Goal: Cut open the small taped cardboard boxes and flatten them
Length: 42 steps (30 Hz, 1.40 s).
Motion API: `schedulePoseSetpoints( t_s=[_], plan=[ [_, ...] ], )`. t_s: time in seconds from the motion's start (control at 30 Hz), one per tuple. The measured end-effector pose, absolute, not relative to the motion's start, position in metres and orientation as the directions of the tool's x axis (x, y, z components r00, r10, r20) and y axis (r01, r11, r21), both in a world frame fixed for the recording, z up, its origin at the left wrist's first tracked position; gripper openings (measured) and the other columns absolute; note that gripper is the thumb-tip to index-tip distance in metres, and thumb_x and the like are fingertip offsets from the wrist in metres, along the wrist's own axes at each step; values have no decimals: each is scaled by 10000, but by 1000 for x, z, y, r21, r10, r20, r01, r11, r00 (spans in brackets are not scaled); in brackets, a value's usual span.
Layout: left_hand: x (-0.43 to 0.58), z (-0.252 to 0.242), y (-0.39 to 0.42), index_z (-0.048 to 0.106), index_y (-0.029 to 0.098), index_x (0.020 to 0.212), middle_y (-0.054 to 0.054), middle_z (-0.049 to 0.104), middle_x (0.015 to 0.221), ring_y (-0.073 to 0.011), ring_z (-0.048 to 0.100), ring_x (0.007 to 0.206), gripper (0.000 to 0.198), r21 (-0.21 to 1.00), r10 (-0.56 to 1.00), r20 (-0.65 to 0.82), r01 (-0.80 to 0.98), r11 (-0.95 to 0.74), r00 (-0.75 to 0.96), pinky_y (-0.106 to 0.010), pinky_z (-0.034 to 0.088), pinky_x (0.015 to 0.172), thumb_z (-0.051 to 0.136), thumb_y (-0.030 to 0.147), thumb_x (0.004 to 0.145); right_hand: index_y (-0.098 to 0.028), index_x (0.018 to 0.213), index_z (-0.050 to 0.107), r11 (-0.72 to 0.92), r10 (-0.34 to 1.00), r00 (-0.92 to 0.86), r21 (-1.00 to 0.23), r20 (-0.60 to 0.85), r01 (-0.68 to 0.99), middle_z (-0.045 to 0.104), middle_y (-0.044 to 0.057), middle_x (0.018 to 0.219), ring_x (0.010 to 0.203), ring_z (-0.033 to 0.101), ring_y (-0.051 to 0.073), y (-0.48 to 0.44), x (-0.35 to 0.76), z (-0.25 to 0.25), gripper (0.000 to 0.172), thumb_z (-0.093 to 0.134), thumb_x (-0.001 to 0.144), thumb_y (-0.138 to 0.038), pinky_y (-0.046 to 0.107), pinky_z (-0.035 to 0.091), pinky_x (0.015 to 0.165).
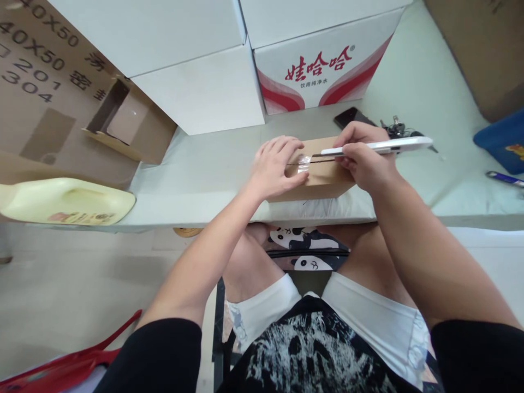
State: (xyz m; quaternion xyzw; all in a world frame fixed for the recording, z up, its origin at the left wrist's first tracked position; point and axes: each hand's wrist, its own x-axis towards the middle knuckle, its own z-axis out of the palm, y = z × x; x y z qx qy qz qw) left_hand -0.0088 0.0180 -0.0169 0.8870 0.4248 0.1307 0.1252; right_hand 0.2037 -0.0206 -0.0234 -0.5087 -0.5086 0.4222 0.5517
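Note:
A small brown cardboard box lies near the front edge of the covered table, its top seam running left to right. Clear tape crosses the seam in the middle. My left hand grips the left end of the box, fingers over the far side of the top and thumb on the near flap. A white utility knife is held in my right hand, its blade pointing left along the seam, close to the tape. The lower fingers of my right hand are at the right end of the box.
Behind stand white cartons and a red-and-white carton. A phone and keys lie beyond my right hand. To the right are a blue container and a pen. A pale yellow jug lies left, before a large cardboard box.

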Motion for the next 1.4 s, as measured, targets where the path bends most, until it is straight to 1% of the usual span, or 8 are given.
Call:
schedulePoseSetpoints(
  t_s=[0.17, 0.33, 0.53, 0.7, 0.93, 1.23, 1.33, 1.4],
  plan=[
    [-7, -17, 5, 673, 221, 1202, -140, 642, 1392, -358, 568, 1298, 518, 236, 855, 209, 824, -515, 474, -495, 442, 1104, 720, 581, 832, -248, 676, 550, 176, 960, 250, -969, 130, -172, 479, -27, 535, 447, 352, 102, -25, 206, -25, 163, 650, 663, -376, 279, 189, 429],
    [-15, -20, -19, 683, 221, 1003, -133, 702, 1097, -335, 618, 1078, 413, 198, 869, 250, 856, -477, 427, -484, 507, 944, 623, 620, 915, -268, 714, 526, 156, 974, 177, -986, 143, -60, 500, -26, 562, 454, 357, 119, -35, 208, -25, 219, 671, 679, -427, 294, 211, 424],
    [-21, -14, -33, 635, 192, 1180, -145, 660, 1230, -361, 582, 1185, 604, 194, 848, 171, 826, -529, 502, -504, 489, 1077, 851, 580, 770, -262, 759, 585, 252, 962, 105, -967, 254, 32, 559, -8, 616, 481, 424, 137, -43, 207, -31, 111, 657, 750, -347, 313, 291, 456],
    [-17, -2, -32, 608, 153, 1210, -184, 626, 1264, -378, 593, 1137, 685, 94, 885, 79, 881, -464, 458, -502, 511, 982, 924, 507, 716, -261, 769, 651, 288, 956, 62, -958, 288, 2, 594, -3, 628, 479, 430, 141, -45, 208, -31, 21, 659, 769, -281, 323, 274, 471],
    [-21, -6, -32, 611, 192, 1148, -152, 684, 1203, -358, 613, 1122, 689, 87, 831, 117, 828, -554, 544, -454, 508, 909, 926, 588, 681, -271, 751, 614, 187, 979, 76, -982, 188, 12, 583, 14, 608, 480, 394, 148, -46, 206, -27, 123, 695, 723, -359, 350, 281, 470],
    [-23, -7, -13, 571, 176, 1059, -154, 669, 1172, -370, 622, 1123, 663, 196, 881, 66, 859, -472, 469, -470, 508, 920, 931, 576, 672, -320, 872, 537, 198, 810, 558, -980, 181, 30, 554, 28, 589, 526, 568, 237, -65, 232, -34, 438, 514, 809, -753, 389, 355, 485],
    [-22, -8, -1, 565, 178, 1035, -140, 665, 1141, -375, 625, 1110, 676, 217, 886, 37, 861, -459, 463, -493, 506, 956, 946, 571, 639, -318, 888, 564, 80, 777, 586, -959, 230, 270, 593, 39, 629, 544, 566, 242, -74, 263, -69, 400, 507, 861, -713, 403, 407, 530],
    [-21, -7, 4, 564, 183, 1039, -136, 665, 1142, -383, 623, 1122, 689, 212, 883, 26, 861, -462, 468, -504, 504, 971, 956, 565, 620, -317, 988, 630, -47, 849, 441, -789, 291, 612, 667, 46, 770, 670, 629, 263, -79, 281, -97, 295, 607, 844, -573, 450, 516, 678]
  ],
)
